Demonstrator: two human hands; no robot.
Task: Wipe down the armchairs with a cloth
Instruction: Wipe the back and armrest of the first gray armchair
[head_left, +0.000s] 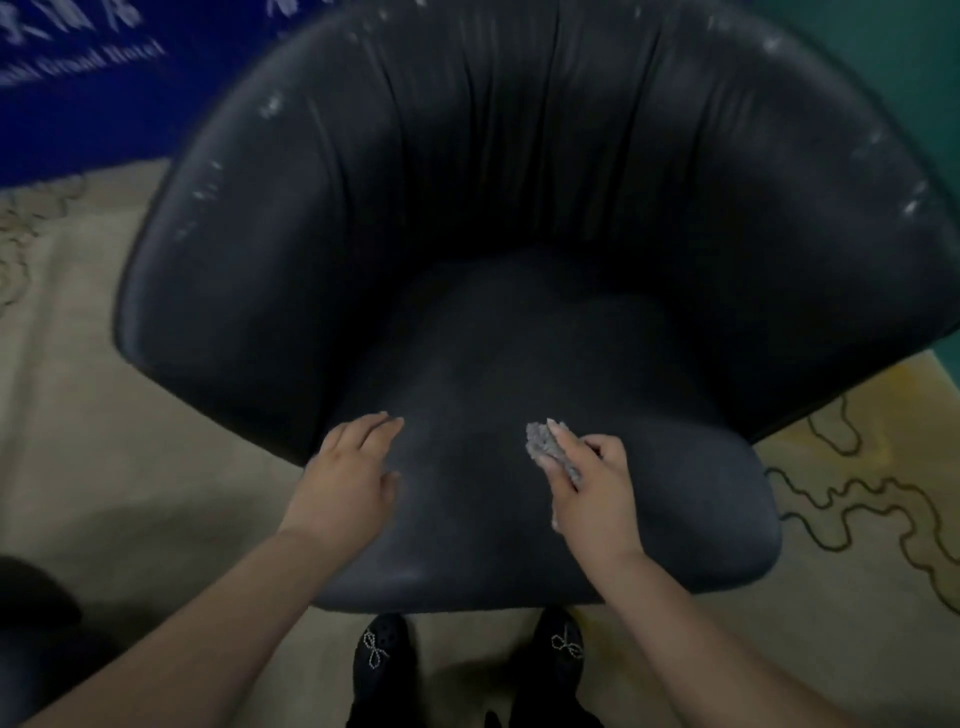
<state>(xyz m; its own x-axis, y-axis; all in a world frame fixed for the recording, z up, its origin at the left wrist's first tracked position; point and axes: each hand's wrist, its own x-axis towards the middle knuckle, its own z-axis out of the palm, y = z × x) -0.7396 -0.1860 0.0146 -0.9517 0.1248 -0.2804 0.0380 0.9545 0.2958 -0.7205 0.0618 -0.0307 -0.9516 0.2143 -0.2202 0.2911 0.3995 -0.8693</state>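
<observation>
A black leather armchair (519, 218) with a curved, pleated back fills the view, its rim worn with pale scuffs. My right hand (592, 488) holds a small grey cloth (545, 441) over the front of the seat cushion, the cloth bunched under its fingers. My left hand (348, 473) rests flat on the left part of the seat with fingers straight. Most of the cloth is hidden beneath my right hand.
Beige patterned carpet (104, 441) surrounds the chair. A blue banner with white lettering (78, 78) lies at the upper left, and a green surface (909, 62) stands at the upper right. My black shoes (382, 660) stand at the chair's front edge. A dark object (31, 623) sits lower left.
</observation>
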